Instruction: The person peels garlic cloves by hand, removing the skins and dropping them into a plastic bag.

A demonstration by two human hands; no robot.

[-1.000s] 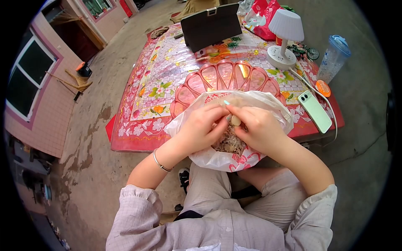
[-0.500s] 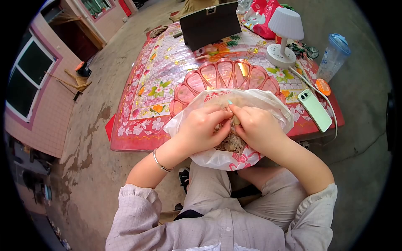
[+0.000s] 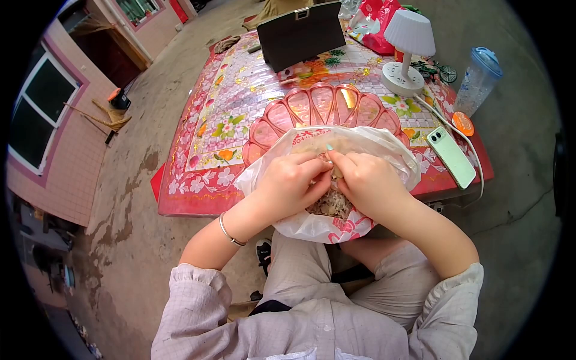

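My left hand [image 3: 294, 182] and my right hand [image 3: 369, 183] meet over the mouth of a white plastic bag [image 3: 312, 228] with red print. Both are closed, fingertips pinched together around something small and pale that the fingers mostly hide; I cannot tell its kind. Below them, dry whitish and brown stringy scraps [image 3: 333, 206] lie inside the bag. The bag rests against the table's front edge, its far rim over a pink, clear petal-shaped tray [image 3: 324, 102].
The table [image 3: 198, 204] has a flowered cover. A dark tablet case [image 3: 300, 36] stands at the back. To the right are a white lamp [image 3: 409, 36], a pale green phone [image 3: 451, 157], a white cable [image 3: 477, 150], an orange round lid [image 3: 463, 123] and a clear blue-lidded cup [image 3: 478, 78].
Both hands stay in almost the same place over the bag. The fingers have shifted only very slightly.
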